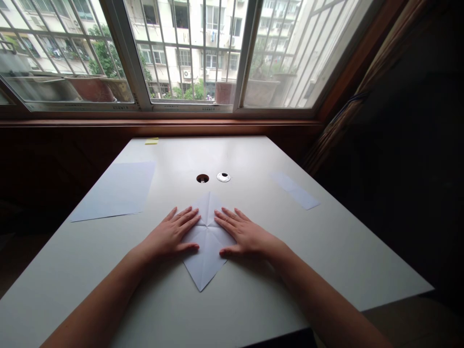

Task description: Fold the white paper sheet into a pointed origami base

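A white square sheet of paper (207,241) lies flat on the table, turned so that one corner points towards me. Creases run across it and meet near its middle. My left hand (176,232) rests on its left side with the fingers spread, covering the left corner. On the opposite side my right hand (241,233) lies flat, fingers apart, over the right corner. Both thumbs point inward across the lower half of the paper. Neither hand grips anything.
The white table (253,299) stands below a barred window (188,53). A larger paper sheet (119,188) lies at left, a narrow paper strip (295,190) at right. Beyond my hands are a round hole (202,179), a metal cover (224,177) and a yellow piece (152,141).
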The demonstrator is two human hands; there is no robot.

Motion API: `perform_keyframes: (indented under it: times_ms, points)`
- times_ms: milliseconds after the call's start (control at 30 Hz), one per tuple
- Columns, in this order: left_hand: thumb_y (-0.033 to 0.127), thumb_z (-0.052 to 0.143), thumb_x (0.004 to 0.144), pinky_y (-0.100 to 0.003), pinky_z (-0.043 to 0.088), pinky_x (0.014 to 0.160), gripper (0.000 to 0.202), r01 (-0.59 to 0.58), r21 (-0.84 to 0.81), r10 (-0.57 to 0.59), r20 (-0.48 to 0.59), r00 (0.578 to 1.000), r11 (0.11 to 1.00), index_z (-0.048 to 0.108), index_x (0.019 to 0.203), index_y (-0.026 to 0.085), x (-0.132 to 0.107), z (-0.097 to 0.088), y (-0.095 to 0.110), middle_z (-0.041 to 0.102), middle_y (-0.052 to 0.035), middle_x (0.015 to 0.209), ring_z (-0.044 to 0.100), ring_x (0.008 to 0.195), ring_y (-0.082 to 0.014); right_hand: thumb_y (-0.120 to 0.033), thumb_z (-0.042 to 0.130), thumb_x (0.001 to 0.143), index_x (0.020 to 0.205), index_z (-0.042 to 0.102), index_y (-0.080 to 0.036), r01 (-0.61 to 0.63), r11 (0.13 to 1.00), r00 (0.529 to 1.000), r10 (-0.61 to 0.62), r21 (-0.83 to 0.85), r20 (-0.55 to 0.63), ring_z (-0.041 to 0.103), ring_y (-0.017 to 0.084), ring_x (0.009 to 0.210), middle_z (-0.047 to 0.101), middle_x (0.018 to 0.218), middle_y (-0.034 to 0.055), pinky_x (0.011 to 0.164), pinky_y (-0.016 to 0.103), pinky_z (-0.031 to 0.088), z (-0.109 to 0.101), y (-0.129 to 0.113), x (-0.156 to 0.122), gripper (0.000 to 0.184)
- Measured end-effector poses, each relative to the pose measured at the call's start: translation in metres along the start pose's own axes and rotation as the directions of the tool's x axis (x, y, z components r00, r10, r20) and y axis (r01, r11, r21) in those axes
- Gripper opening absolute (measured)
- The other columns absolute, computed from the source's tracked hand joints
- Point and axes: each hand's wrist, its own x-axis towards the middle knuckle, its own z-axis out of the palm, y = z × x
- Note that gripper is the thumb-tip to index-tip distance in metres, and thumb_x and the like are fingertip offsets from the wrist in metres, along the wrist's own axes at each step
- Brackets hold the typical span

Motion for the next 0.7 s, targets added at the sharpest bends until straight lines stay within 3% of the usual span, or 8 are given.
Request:
perform_keyframes:
  times_ms: [267,500,600,700]
  points:
    - [0.073,0.053,0.081,-0.044,0.018,0.119,0.087,0.058,-0.027,-0.058,0.001,0.998,0.998,0.028,0.153,0.031,-0.002,-0.001,0.002,0.038,-0.0055,0.155,0.035,0.142,-0.0280,-0.077,0.047,0.082,0.155,0.019,-0.029,-0.005,1.000,1.000,0.005,0.010,0.006,0.012,0.027,0.150,0.017,0.162,0.0019,0.123,0.047,0.001,0.000,0.001,0.001,0.092]
    - [0.073,0.054,0.080,-0.045,0.033,0.111,0.086,0.087,0.009,-0.087,-0.007,0.996,0.996,0.032,0.151,0.031,-0.005,-0.003,0.005,0.045,-0.0057,0.151,0.044,0.133,-0.0307,-0.075,0.044,0.085,0.156,0.016,-0.029,-0.050,0.999,0.999,0.050,0.004,0.009,0.012,0.029,0.150,0.014,0.162,0.0004,0.123,0.046,0.004,-0.002,0.010,-0.001,0.089]
    - [0.071,0.051,0.084,-0.048,0.031,0.114,0.081,0.112,0.068,-0.108,-0.066,0.992,0.991,0.031,0.151,0.030,-0.007,0.000,0.002,0.036,-0.0075,0.155,0.037,0.138,-0.0317,-0.076,0.046,0.084,0.155,0.022,-0.028,-0.081,0.997,0.996,0.081,-0.016,-0.043,0.017,0.030,0.149,0.018,0.162,0.0018,0.122,0.046,0.011,-0.002,0.017,-0.001,0.089]
    - [0.062,0.049,0.090,-0.053,0.027,0.116,0.071,0.162,0.125,-0.138,-0.182,0.974,0.979,0.032,0.150,0.028,-0.008,-0.001,-0.005,0.030,-0.0084,0.158,0.028,0.144,-0.0322,-0.075,0.048,0.083,0.151,0.034,-0.027,-0.133,0.990,0.978,0.123,-0.050,-0.167,0.032,0.030,0.142,0.035,0.156,0.0054,0.117,0.046,0.026,0.001,0.023,0.000,0.084]
